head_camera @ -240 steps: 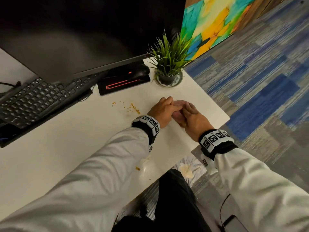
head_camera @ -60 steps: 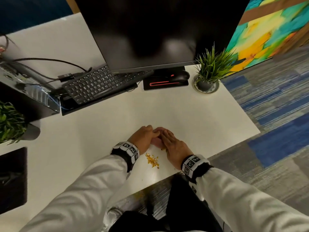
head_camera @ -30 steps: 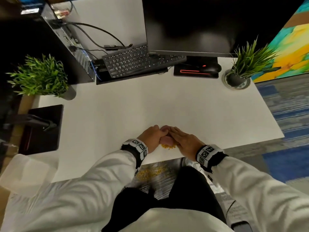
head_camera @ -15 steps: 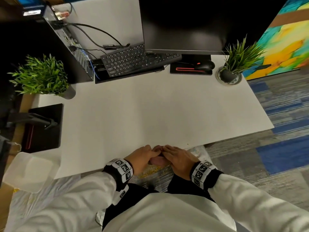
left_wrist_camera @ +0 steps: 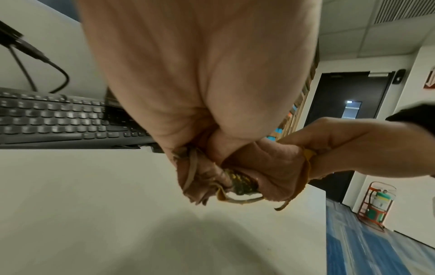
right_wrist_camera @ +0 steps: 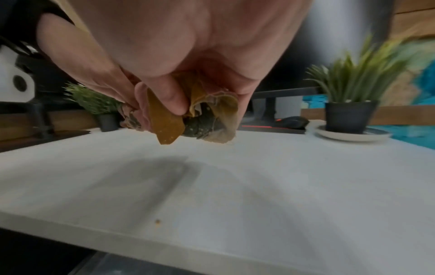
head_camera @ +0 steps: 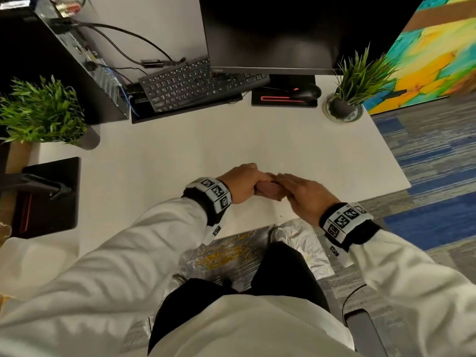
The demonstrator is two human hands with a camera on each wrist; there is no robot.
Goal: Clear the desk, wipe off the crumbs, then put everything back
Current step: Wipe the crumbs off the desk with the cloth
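A bunched pinkish and ochre cloth (head_camera: 268,188) hangs a little above the white desk (head_camera: 206,150), near its front edge. My left hand (head_camera: 242,182) grips its left end with curled fingers. My right hand (head_camera: 301,194) pinches its right end, thumb against the folds (right_wrist_camera: 164,126). In the left wrist view the cloth (left_wrist_camera: 235,176) shows a dark speckled patch between the two hands. Yellow crumbs (head_camera: 226,253) lie scattered on a silvery sheet (head_camera: 304,243) on the floor below the desk edge. A single crumb (right_wrist_camera: 157,221) remains on the desk by the edge.
At the back of the desk stand a monitor (head_camera: 270,32), a keyboard (head_camera: 195,86), a mouse (head_camera: 306,92) on a black mat and a potted plant (head_camera: 353,91). To the left are a computer tower (head_camera: 77,60), another plant (head_camera: 43,117) and a black stand base (head_camera: 49,197).
Both hands swept the cloth and crumbs to the front edge, and the crumbs dropped onto the sheet below. Since then the hands and cloth have moved back inward over the desk.
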